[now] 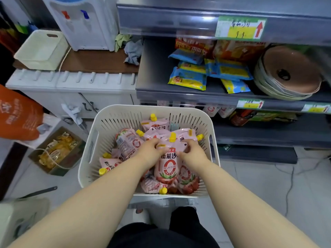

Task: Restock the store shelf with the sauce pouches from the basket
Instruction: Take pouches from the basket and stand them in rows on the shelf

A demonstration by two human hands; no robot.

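A white slotted basket [107, 122] stands on the floor in front of me, holding several pink sauce pouches with yellow caps. One upright pouch [167, 165] with red lettering sits at the centre. My left hand [152, 149] grips its upper left edge and my right hand [192, 151] grips its upper right edge, just below the yellow cap [172, 137]. Other pouches [128, 142] lie around and under it. The grey store shelf [155, 72] rises behind the basket, on the right.
The middle shelf holds blue-and-yellow snack packets [188, 78] and a stack of round plates [288, 72]. The lower shelf shows a few pouches [211, 110]. At left stand a cabinet, a water dispenser [84, 22], a cream bin [41, 51] and a box of bottles [57, 151].
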